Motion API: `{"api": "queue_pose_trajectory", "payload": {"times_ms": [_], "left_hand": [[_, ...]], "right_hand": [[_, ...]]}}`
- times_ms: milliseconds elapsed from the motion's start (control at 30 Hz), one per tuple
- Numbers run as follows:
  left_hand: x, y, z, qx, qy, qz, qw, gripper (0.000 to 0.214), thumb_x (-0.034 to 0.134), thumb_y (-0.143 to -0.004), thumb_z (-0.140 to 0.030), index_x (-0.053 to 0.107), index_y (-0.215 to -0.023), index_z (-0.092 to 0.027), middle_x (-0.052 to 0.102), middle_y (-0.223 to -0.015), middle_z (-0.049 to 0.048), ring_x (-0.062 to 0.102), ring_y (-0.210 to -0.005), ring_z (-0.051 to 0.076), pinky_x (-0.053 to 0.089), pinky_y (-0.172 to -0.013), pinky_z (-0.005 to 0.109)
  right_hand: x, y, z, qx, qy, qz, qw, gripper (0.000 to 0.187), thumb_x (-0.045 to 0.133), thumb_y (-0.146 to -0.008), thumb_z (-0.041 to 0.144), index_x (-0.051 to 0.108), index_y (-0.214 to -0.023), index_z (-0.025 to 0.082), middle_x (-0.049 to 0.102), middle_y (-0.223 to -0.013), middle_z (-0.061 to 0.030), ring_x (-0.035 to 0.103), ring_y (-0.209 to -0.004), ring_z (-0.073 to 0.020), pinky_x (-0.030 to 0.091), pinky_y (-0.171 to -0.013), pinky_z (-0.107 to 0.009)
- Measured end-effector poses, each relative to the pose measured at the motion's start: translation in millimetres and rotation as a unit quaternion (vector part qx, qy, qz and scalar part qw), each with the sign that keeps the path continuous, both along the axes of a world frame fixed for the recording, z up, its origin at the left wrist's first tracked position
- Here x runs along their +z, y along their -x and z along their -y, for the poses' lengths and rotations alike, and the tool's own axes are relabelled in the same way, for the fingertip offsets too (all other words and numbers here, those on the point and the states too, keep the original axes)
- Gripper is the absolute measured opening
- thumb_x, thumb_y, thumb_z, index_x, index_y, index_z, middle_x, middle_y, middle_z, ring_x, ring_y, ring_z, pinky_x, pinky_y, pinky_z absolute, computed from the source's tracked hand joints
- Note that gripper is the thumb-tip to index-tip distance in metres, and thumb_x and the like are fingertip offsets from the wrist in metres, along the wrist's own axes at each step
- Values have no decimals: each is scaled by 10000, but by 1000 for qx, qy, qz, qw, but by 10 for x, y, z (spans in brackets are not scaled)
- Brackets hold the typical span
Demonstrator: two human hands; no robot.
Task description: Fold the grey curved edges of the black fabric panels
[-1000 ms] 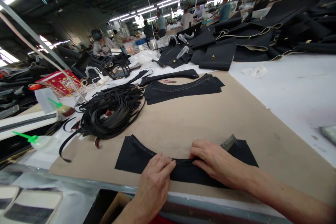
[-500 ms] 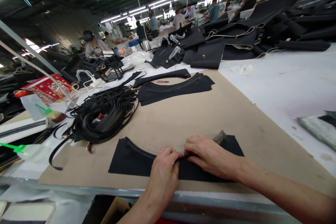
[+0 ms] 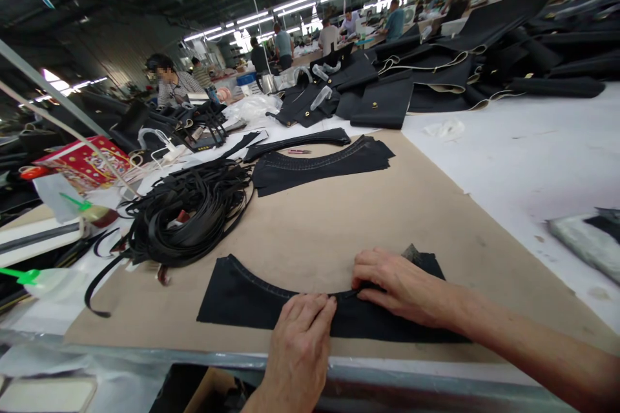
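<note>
A black panel of leather-like sheet with a concave edge [image 3: 242,303] lies under both hands on a flat tan work surface [image 3: 387,206]. The right hand [image 3: 394,284] pinches the curved edge; the left hand [image 3: 303,335] rests its fingertips there, its thumb's grip not discernible. Uneven pressure around the curve could pucker the edge; an unequal pull could skew the panel. The right hand hides part of the curve, just beside a short grey flap [image 3: 411,251]. Beyond and left of the left hand lies a coil of flat black straps [image 3: 159,232], whose loose end might snag; beyond both hands, layered black curved pieces [image 3: 314,173].
</note>
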State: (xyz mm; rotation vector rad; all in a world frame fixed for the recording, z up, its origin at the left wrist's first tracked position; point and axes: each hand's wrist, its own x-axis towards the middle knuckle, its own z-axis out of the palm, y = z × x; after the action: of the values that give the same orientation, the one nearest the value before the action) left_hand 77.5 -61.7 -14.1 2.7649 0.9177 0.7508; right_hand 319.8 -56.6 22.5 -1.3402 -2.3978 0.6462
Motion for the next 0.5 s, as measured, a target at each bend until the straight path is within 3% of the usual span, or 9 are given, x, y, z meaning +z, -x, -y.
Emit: {"api": "queue_pose_trajectory", "payload": {"times_ms": [100,200,367,500], "left_hand": [[104,32,-115,18,49,5,999,227,486,-894,-140,629,-1055,-213,681,-965,38,611,-901,173,445,-892,383],[201,-14,-205,81,104,-20,991,101,570,-867,-215,650,-929,-225,662,-860,18,599,-851,186,436,-850,395],[294,-327,-215,99,185,-28,977,262,588,-772,-90,639,-984,-234,639,-965,25,565,-972,215,438,-877,388],[308,-529,-198,99,241,-29,965,278,533,-730,-15,652,-887,-211,635,-909,21,566,-941,201,455,-858,354]], "right_hand": [[9,19,-23,5,0,4,1000,52,554,-877,186,602,-860,198,604,-877,-16,564,-878,-169,409,-806,-295],[26,55,-59,10,11,12,1000,38,584,-843,176,610,-860,198,606,-884,-18,569,-879,-177,411,-790,-298],[54,75,-75,0,18,27,999,68,580,-818,156,614,-862,195,620,-876,-27,579,-872,-192,406,-785,-311],[35,35,-54,4,9,29,1000,69,575,-809,149,608,-850,194,633,-869,-24,585,-856,-189,397,-808,-326]]}}
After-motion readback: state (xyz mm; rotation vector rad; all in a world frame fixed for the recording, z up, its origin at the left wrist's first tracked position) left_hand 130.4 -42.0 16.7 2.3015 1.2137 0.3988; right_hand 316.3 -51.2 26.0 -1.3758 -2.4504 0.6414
